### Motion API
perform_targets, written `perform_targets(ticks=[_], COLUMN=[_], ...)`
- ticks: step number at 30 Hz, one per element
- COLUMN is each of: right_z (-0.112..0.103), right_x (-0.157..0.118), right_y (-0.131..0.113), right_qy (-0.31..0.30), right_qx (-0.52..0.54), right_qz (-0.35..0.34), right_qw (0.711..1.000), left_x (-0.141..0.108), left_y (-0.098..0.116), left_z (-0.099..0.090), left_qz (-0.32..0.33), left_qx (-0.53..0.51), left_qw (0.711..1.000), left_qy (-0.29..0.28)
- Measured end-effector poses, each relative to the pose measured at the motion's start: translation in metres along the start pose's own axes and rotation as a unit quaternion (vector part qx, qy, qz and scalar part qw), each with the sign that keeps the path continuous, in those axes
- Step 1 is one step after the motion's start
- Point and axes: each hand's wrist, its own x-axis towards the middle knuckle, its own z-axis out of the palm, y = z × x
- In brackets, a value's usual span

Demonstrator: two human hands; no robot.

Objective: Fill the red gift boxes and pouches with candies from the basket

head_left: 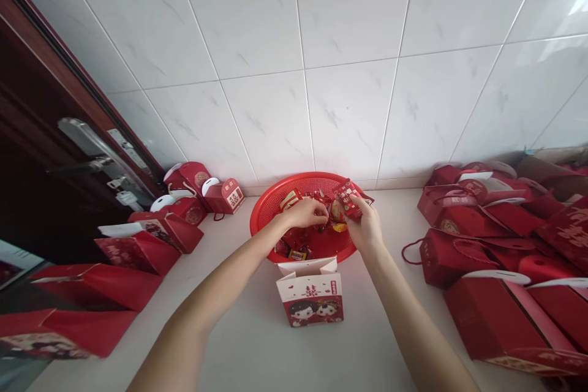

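A red perforated oval basket (264,202) stands against the tiled wall, with wrapped sweets (296,254) inside it. Over its middle, my left hand (310,213) has its fingers curled together among the sweets; what they hold, if anything, is too small to make out. At the basket's right side my right hand (365,220) grips red printed packets (349,199) between thumb and fingers. Just in front of the basket, between my forearms, stands an upright white and red paper box (312,303) with two cartoon faces, its top open.
Red gift boxes (133,288) line the left side of the white table (275,361), near a dark door with a metal handle (98,147). Many more red boxes (496,312) crowd the right side. White wall tiles (349,104) rise behind the basket.
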Motion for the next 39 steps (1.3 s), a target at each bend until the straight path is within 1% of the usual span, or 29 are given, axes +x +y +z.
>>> perform_targets(ticks=[5, 7, 10, 12, 14, 18, 20, 22, 24, 26, 27, 29, 31, 34, 39], right_z=[-0.001, -0.002, -0.003, -0.004, -0.004, -0.002, -0.001, -0.001, -0.001, 0.000, 0.000, 0.000, 0.000, 0.000, 0.000], right_x=[0.001, 0.001, 0.002, 0.002, 0.002, 0.001, 0.000, 0.000, 0.000, 0.001, 0.000, 0.000, 0.000, 0.000, -0.001], right_y=[0.001, 0.001, 0.001, 0.001, 0.001, 0.000, 0.001, 0.002, 0.002, 0.002, 0.003, 0.002, 0.002, 0.002, 0.002], right_qy=[-0.004, -0.005, -0.009, -0.014, -0.017, -0.012, -0.007, -0.004, -0.002, -0.001, -0.001, -0.004, -0.006, -0.006, -0.006], right_qx=[-0.011, -0.014, -0.018, -0.021, -0.022, -0.021, -0.017, -0.014, -0.011, -0.007, -0.006, -0.004, -0.004, -0.004, -0.004], right_qz=[0.009, 0.008, 0.006, 0.005, 0.004, 0.002, 0.001, 0.003, 0.005, 0.005, 0.004, 0.004, 0.004, 0.004, -0.001], right_qw=[1.000, 1.000, 1.000, 1.000, 1.000, 1.000, 1.000, 1.000, 1.000, 1.000, 1.000, 1.000, 1.000, 1.000, 1.000], left_x=[-0.003, -0.003, -0.003, -0.002, -0.002, -0.010, -0.021, -0.035, -0.048, -0.058, -0.061, -0.063, -0.061, -0.055, -0.048], left_y=[-0.003, -0.005, -0.007, -0.007, -0.007, -0.003, -0.001, 0.001, 0.004, 0.006, 0.008, 0.012, 0.016, 0.021, 0.025], left_z=[-0.008, -0.008, -0.007, -0.006, -0.007, -0.016, -0.023, -0.027, -0.027, -0.022, -0.018, -0.009, 0.000, 0.012, 0.021], left_qz=[-0.063, -0.079, -0.085, -0.083, -0.076, -0.055, -0.048, -0.051, -0.068, -0.087, -0.094, -0.101, -0.107, -0.118, -0.136], left_qx=[-0.044, -0.054, -0.062, -0.057, -0.047, -0.005, 0.018, 0.039, 0.067, 0.102, 0.121, 0.157, 0.187, 0.217, 0.241], left_qw=[0.993, 0.990, 0.989, 0.990, 0.993, 0.998, 0.998, 0.993, 0.981, 0.970, 0.967, 0.965, 0.963, 0.957, 0.949], left_qy=[0.088, 0.103, 0.105, 0.094, 0.071, 0.012, -0.034, -0.103, -0.171, -0.204, -0.205, -0.185, -0.163, -0.153, -0.149])
